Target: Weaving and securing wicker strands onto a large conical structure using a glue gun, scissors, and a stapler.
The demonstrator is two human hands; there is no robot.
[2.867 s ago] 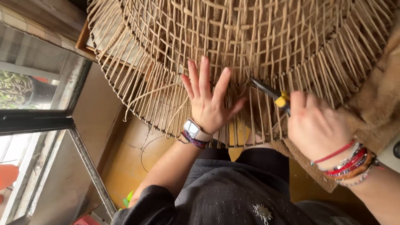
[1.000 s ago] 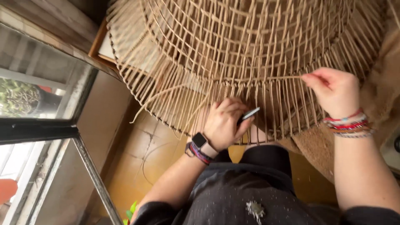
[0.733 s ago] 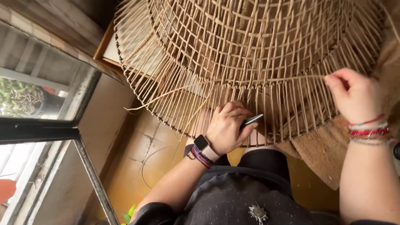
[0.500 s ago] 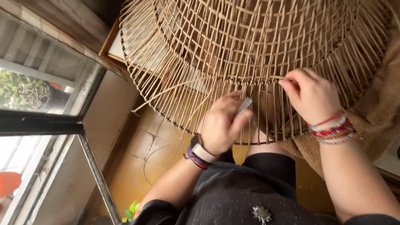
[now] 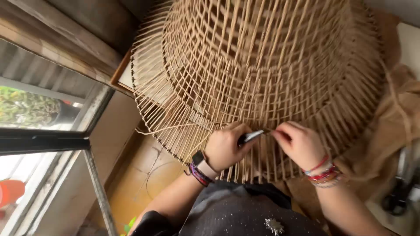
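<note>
Head view, looking straight down, and a big woven cane basket frame (image 5: 267, 74) fills the top of the shot, tipped on its side with its loose upright stakes fanning toward the person's lap. Both hands are in at the lower edge of the weave, close together, almost touching. The left hand (image 5: 225, 146) is curled into a closed grip around a slim dark-handled tool (image 5: 250, 137), and the tool's pale metal end pokes out past the knuckles toward the right, its tip sitting right at the stakes. The right hand (image 5: 299, 144) comes in from the other side, fingers (image 5: 280, 133) bent and pinched together just beside the tool's tip, pressed on the cane there; whether they actually clamp a single strand cannot be told, it is too fine to see. So the tool lies between the two hands, gripped by the left, its point meeting the right fingertips at the weave. A smartwatch (image 5: 202, 162) and beaded bands ride the left wrist, red and coloured bracelets (image 5: 324, 174) the right. A window frame (image 5: 52, 142) runs down the left side, burlap cloth (image 5: 393, 131) lies under the basket at right, and the orange floor (image 5: 144, 183) shows below.
</note>
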